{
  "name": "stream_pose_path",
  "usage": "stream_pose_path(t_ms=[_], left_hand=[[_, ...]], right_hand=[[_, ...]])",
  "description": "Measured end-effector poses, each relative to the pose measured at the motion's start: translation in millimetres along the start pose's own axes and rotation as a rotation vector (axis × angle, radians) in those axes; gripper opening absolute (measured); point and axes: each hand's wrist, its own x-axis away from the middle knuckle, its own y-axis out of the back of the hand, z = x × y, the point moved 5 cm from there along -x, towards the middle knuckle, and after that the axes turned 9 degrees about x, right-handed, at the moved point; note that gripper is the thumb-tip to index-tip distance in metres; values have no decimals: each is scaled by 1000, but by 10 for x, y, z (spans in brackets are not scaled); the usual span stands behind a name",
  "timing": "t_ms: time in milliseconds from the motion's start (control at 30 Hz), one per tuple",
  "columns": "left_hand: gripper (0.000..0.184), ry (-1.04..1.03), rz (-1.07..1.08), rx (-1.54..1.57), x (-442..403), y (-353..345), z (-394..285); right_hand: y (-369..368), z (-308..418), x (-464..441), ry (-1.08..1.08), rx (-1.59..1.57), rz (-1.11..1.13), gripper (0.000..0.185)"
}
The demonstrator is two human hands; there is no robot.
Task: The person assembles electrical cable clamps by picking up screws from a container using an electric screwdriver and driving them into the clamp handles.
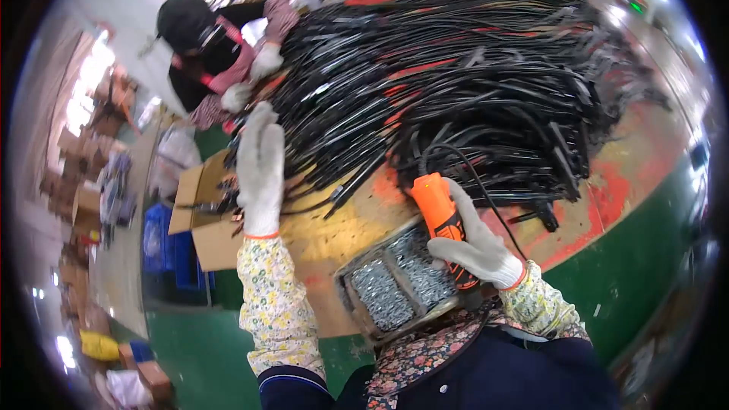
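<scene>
My right hand (480, 241), in a pale work glove, is wrapped round an orange and black electric screwdriver (437, 205). Its cord leaves the far end, and its lower end points back towards my body. Just below lies a worn tray (351, 300) with two compartments of small silvery screws (380, 294). My left hand (260, 163), also gloved, reaches forward with its fingers stretched out and nothing visible in them. It is nearest the left ends of the long black strips (342, 114) heaped across the table; whether it touches them cannot be made out.
A co-worker (220, 57) in a dark cap and gloves works at the table's far left. An open cardboard box (216, 247) with dark parts stands left of my left arm, beside blue bins (159, 239). The screwdriver's black cord (493, 209) loops over the red-stained table (607, 190).
</scene>
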Motion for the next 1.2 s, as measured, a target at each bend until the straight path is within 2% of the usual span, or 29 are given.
stream_pose_path(t_ms=[67, 100, 133, 167, 200, 267, 333, 367, 400, 467, 500, 600, 733, 800, 867, 967, 1067, 1133, 1167, 1200], left_hand=[[45, 174, -215, 102, 379, 605, 161], [44, 192, -259, 5, 611, 909, 277], [42, 209, -294, -89, 849, 1195, 434], [41, 224, -317, -176, 1079, 1425, 541], [30, 215, -338, -315, 1280, 1553, 514], [21, 253, -200, -576, 1621, 1677, 589], [17, 187, -12, -672, 1708, 1478, 608], [15, 152, 82, -722, 1755, 1339, 598], [17, 218, 160, -726, 1754, 1216, 619], [25, 292, 350, -803, 1713, 1034, 756], [31, 321, 420, -830, 1695, 951, 864], [32, 533, 444, -1028, 1680, 928, 1254], [29, 313, 486, -1050, 1652, 1026, 1328], [30, 354, 613, -1071, 1613, 1032, 1309], [30, 341, 730, -1091, 1548, 1058, 1222], [24, 259, 637, -1046, 1190, 1254, 808], [22, 8, 412, -975, 767, 1462, 485], [26, 33, 338, -1052, 570, 1494, 622], [36, 198, 409, -1076, 525, 1513, 777], [38, 212, 310, -1001, 598, 1539, 897]], right_hand=[[-102, -91, -150, 17, 315, 17, 89], [-105, -216, -218, 293, 710, -162, 89], [-156, -95, -259, 356, 910, -207, 85], [-185, -12, -263, 240, 1043, -156, 79], [-196, 140, -258, 118, 1178, -114, 72], [-235, 387, -316, 361, 1226, -159, 61], [-340, 656, -536, 642, 1192, -156, 48], [-447, 734, -724, 698, 1280, -105, 43], [-561, 814, -927, 761, 1363, -53, 39], [-790, 655, -1426, 828, 1480, 110, 33], [-909, 460, -1681, 772, 1640, 176, 33], [-1136, -17, -2158, 719, 1889, 346, 30], [-1203, -86, -2339, 581, 1950, 505, 23], [-1173, -38, -2310, 670, 1906, 470, 22], [-1126, -45, -2309, 650, 1831, 403, 22], [-1086, -9, -2289, 681, 1774, 382, 23], [-1099, 50, -2219, 723, 1703, 438, 27], [-1129, 133, -2218, 735, 1614, 457, 29], [-1091, 205, -2205, 630, 1548, 485, 37], [-1033, 277, -2206, 693, 1410, 421, 39]])
